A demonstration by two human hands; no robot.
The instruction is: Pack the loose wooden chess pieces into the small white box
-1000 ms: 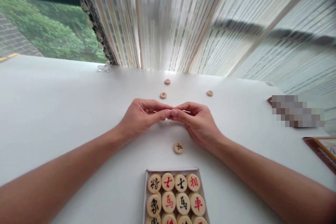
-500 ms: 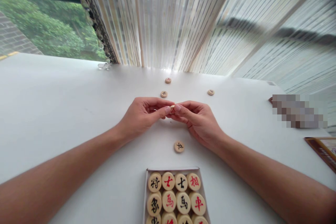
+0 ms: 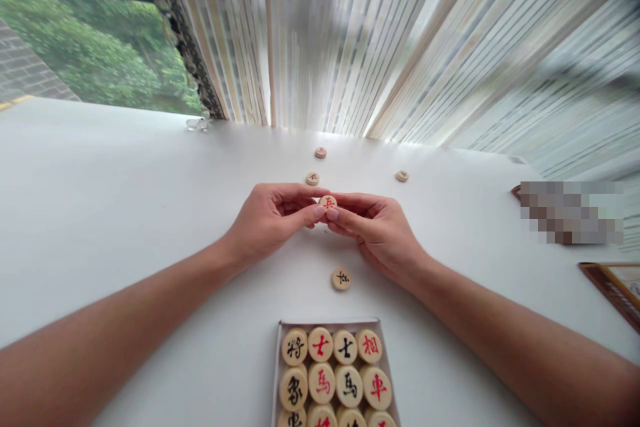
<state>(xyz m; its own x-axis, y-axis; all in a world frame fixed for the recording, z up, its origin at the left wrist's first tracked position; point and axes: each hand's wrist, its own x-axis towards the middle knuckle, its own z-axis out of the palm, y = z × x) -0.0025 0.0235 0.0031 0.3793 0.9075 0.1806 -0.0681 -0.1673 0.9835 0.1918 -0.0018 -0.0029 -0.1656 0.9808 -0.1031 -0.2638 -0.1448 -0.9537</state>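
A round wooden piece with a red character [image 3: 328,203] is pinched between the fingertips of both hands, its marked face toward me. My left hand [image 3: 280,213] grips it from the left, and my right hand [image 3: 373,223] from the right. Nearer to me, a loose piece with a black character [image 3: 341,279] lies face up on the white table [image 3: 200,320]. Below it, an open box [image 3: 276,373] holds several pieces in rows, marked in red or black.
Behind my hands lie a black-marked piece [image 3: 313,179], a red-marked piece [image 3: 321,153] and another piece [image 3: 402,176] to the right. A brown-edged flat item [image 3: 613,290] is at the right, near a blurred-out object [image 3: 570,213]. A string curtain [image 3: 320,40] hangs at the back.
The piece between my fingertips has tilted up, so its red character now faces me. My right thumb has shifted slightly down and left.
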